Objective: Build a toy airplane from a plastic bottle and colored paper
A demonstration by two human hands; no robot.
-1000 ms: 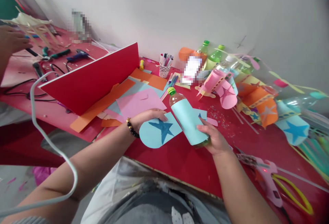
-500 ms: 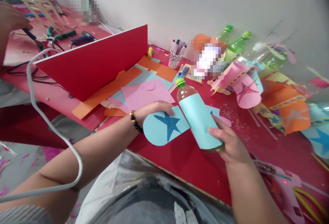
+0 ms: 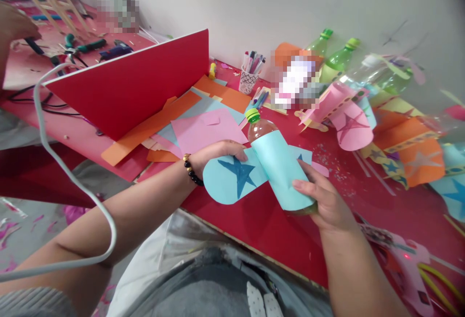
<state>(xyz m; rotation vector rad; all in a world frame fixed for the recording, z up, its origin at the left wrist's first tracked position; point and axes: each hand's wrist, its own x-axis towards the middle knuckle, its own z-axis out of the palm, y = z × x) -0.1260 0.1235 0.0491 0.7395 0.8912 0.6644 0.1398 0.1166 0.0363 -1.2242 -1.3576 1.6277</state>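
A plastic bottle (image 3: 281, 171) with a green cap and a light blue paper wrap is tilted in front of me. My right hand (image 3: 321, 193) grips it near its base, thumb on the wrap. Behind the bottle lies a light blue paper wing (image 3: 227, 186) with rounded ends and dark blue stars; its far end shows past the bottle's right side. My left hand (image 3: 225, 151) pinches the wing's upper edge, thumb on top by the star, other fingers hidden beneath. The wing and bottle appear to touch.
Pink paper (image 3: 205, 130) and orange strips lie before a red divider (image 3: 145, 79). A pen cup (image 3: 249, 79) stands by the wall. Decorated bottle planes (image 3: 407, 147) crowd the right. A pink glue gun (image 3: 410, 263) lies front right. Another person's hand (image 3: 18, 23) is far left.
The view has shifted slightly. The bottle's cap end has tipped a little to the left against the wing; both hands keep their hold.
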